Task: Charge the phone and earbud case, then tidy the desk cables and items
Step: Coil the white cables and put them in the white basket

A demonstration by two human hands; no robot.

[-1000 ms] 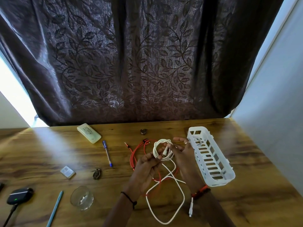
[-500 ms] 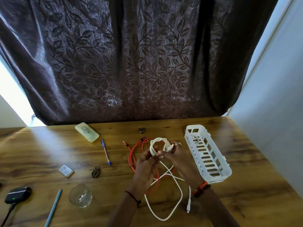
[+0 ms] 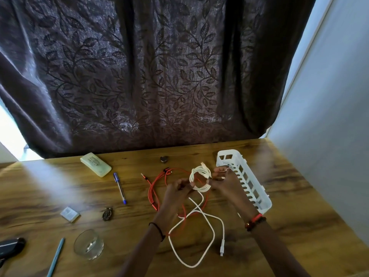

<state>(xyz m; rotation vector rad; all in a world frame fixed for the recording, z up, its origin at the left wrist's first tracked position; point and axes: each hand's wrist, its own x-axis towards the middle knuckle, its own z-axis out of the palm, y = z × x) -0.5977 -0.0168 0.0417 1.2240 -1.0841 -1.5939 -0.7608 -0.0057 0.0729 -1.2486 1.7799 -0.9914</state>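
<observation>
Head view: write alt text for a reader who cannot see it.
The left hand and right hand hold a half-coiled white cable over a wooden desk, its loose end trailing. A red cable lies beneath, a white basket beside the right hand, a glass far left.

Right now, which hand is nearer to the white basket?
Right. The right hand holds the white cable coil just beside the white basket, by its slotted wall; the left hand pinches the coil's other side, farther from the basket.
</observation>
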